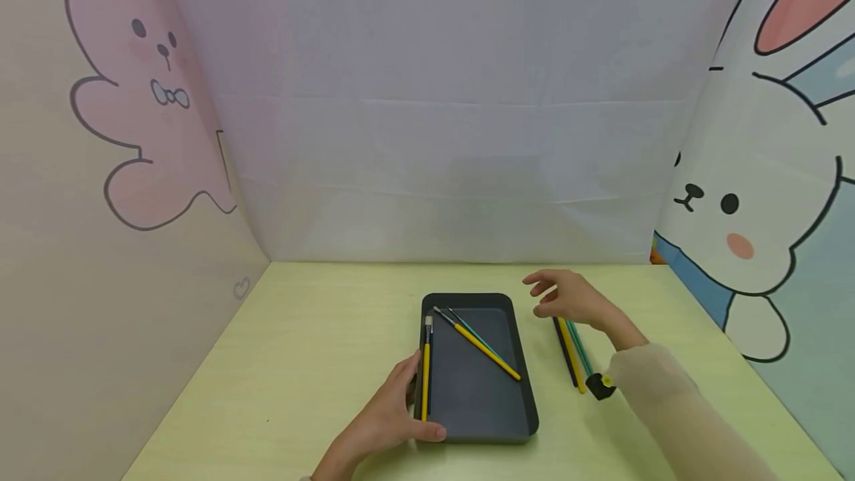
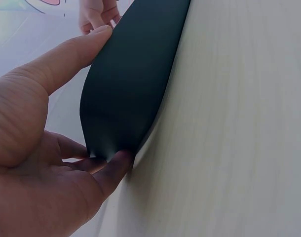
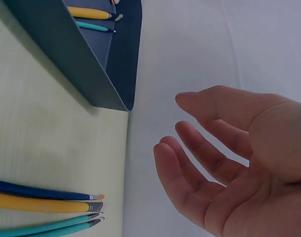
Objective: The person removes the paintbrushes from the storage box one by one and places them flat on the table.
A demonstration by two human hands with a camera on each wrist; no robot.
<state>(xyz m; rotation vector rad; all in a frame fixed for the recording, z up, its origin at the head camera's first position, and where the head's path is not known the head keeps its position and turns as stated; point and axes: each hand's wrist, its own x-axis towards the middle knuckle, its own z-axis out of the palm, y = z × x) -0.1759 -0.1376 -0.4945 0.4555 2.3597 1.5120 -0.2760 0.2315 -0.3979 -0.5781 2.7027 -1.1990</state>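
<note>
While my left hand (image 1: pixel 390 414) grips the tray (image 1: pixel 477 414), my right hand (image 1: pixel 569 298) hovers, fingers relaxed, by the brushes (image 1: pixel 571 356) at right.

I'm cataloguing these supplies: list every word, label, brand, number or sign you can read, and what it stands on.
No text is readable.
Tray: no lettering seen.
Brushes: any handle print is too small or blurred to read.
Black piece by the sleeve: too small to tell.
Side walls: cartoon drawings only.

Soft, diffuse light with faint shadows
</note>
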